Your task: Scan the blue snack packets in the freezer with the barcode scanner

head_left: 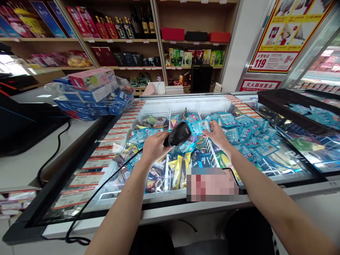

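My left hand (154, 146) is closed round the grip of a black corded barcode scanner (178, 134), whose head points right toward a light blue packet (201, 126). My right hand (216, 135) pinches that packet by its lower edge and holds it tilted above the open chest freezer (170, 198). The packet's white label faces the scanner. Under both hands lie many more blue packets (249, 138) and mixed ice-cream wrappers (177, 170) in wire compartments. The scanner's black cable (87, 209) runs down left over the freezer's rim.
A phone with a blurred screen (212, 184) lies on the freezer's front edge. A black crate (297, 109) with blue packets rests on the glass lid at right. Wrapped boxes (92, 92) are stacked on the white counter at left. Shelves of goods (132, 32) line the back wall.
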### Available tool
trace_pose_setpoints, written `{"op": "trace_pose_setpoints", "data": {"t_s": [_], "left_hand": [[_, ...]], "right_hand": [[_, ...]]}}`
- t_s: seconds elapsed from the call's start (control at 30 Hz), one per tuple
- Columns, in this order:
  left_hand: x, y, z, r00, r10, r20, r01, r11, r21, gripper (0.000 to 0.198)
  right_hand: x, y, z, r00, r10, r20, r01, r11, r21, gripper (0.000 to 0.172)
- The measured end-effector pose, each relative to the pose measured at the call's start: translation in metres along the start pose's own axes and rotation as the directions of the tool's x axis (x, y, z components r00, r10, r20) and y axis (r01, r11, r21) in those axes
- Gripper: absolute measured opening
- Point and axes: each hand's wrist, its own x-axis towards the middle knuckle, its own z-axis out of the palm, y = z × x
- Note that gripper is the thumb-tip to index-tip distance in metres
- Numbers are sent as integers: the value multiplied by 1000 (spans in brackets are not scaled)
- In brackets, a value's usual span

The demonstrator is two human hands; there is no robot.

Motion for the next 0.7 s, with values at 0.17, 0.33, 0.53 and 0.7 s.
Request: {"op": "trace_pose_setpoints", "data": {"t_s": [0.17,0.33,0.53,0.7], "left_hand": [[1,7,0,999,50,-13,-51,997,-56,29],[2,12,3,996,86,-6,-86,993,-81,29],[1,13,3,996,90,4,-90,993,-79,29],[2,15,4,993,119,9,-118,990,-77,26]], "right_hand": [[0,0,0,999,23,-41,-26,997,-69,37],[-2,-1,0,999,22,-32,-25,995,-92,36],[-1,1,0,999,25,-40,-30,990,-141,35],[0,4,0,999,27,-19,-29,991,-129,37]]}}
